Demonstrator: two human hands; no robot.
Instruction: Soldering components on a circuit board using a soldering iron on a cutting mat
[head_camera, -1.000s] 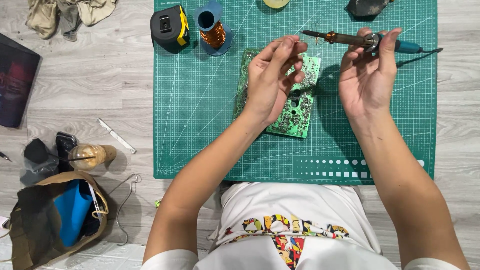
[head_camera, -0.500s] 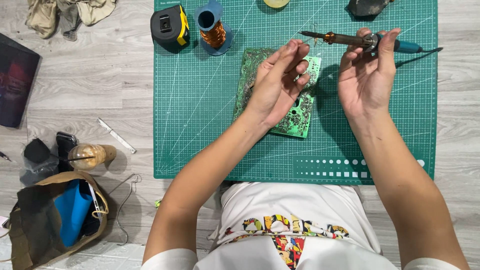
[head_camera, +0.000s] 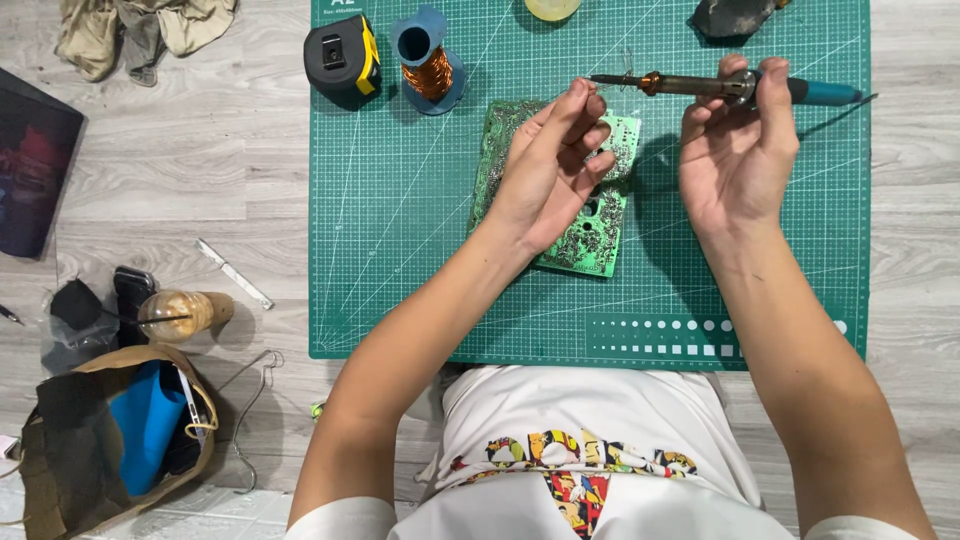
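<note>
A green circuit board (head_camera: 590, 240) lies on the green cutting mat (head_camera: 400, 230), mostly under my left hand (head_camera: 550, 170). My left hand hovers over it with fingertips pinched near a thin wire (head_camera: 625, 75), just below the iron's metal tip. My right hand (head_camera: 735, 150) grips a soldering iron (head_camera: 720, 88) with a blue handle, held level and pointing left. Whether the wire is held between my left fingers is too small to tell.
A spool of copper wire (head_camera: 430, 60) and a black-and-yellow tape measure (head_camera: 342, 60) stand at the mat's top left. On the wooden floor at left are a drink cup (head_camera: 175, 315), a brown bag (head_camera: 110, 440), a metal strip (head_camera: 235, 273) and rags (head_camera: 140, 30).
My left hand has lifted slightly and its fingertips have come up toward the iron's tip. The right hand and iron have stayed almost still.
</note>
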